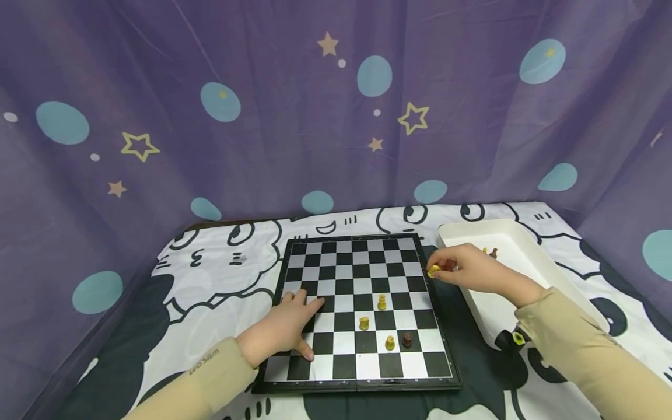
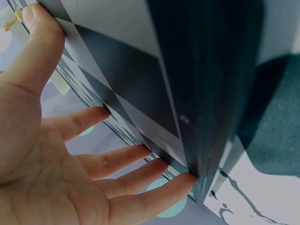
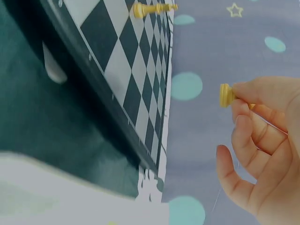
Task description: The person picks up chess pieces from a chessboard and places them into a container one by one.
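Note:
A black-framed checkered chessboard [image 1: 343, 286] lies on the cloth. My left hand [image 1: 280, 328] rests on its left side, fingers spread; the left wrist view shows the fingertips [image 2: 185, 182] touching the surface. Beyond the board's right edge, my right hand [image 1: 469, 269] pinches a yellow chess piece [image 3: 226, 95] between thumb and fingers, its base sticking out. Fingers cover the rest of it. On the board stand three yellow chess pieces, one farther back [image 1: 381, 302], one left of it [image 1: 364, 323] and one nearer [image 1: 389, 342]. Beside the nearer one is a dark brown piece [image 1: 407, 339].
To the right of the board sits a white tray [image 1: 455, 228], partly under my right forearm, with a few small pieces [image 1: 493, 253] inside. A patterned black-and-white cloth [image 1: 220, 262] covers the table. Behind it hangs a purple curtain [image 1: 294, 146].

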Motion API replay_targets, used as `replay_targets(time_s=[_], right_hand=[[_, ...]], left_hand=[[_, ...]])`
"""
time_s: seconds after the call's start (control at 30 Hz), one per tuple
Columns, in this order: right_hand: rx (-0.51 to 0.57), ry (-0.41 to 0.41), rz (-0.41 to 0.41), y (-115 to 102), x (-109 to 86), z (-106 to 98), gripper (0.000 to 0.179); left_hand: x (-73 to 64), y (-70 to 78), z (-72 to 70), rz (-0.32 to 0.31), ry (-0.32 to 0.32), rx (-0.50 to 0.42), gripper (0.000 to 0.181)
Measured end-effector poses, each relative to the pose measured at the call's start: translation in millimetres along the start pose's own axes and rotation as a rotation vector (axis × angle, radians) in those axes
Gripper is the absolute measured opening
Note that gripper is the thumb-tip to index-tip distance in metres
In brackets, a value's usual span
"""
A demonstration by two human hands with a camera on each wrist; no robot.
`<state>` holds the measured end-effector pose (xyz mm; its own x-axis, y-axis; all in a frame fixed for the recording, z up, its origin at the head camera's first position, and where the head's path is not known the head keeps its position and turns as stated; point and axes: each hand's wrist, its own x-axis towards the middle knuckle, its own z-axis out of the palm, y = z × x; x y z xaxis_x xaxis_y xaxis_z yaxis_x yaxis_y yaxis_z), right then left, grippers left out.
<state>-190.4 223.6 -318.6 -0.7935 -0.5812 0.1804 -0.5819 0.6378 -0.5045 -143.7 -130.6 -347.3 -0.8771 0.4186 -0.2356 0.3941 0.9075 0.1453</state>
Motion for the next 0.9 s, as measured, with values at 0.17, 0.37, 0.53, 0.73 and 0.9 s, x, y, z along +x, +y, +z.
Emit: replay_targets(time_s=[0.17,0.37,0.53,0.73,0.9], right_hand=[[-0.01,0.053,0.038,12,-6.5,-9,0.011],[-0.04,0.1,0.075,32,-13.9,-21,0.009],[-0.088,0.139,0.15,49,-18.9,-32,0.008],[-0.118,0.162,0.224,71,-25.2,-35,0.008],[-0.103,0.164,0.279,83,-28.1,-31,0.01]], left_hand=[[2.1,-0.2,0.8,0.006,-0.001,0.003,0.102],[3.1,-0.8,1.2,0.01,-0.007,0.003,0.103],[2.6,-1.3,0.1,0.013,0.012,0.014,0.104],[2.0,-1.1,0.9,0.006,0.0,0.007,0.103],[2.7,-1.8,2.6,0.014,0.006,0.011,0.103]])
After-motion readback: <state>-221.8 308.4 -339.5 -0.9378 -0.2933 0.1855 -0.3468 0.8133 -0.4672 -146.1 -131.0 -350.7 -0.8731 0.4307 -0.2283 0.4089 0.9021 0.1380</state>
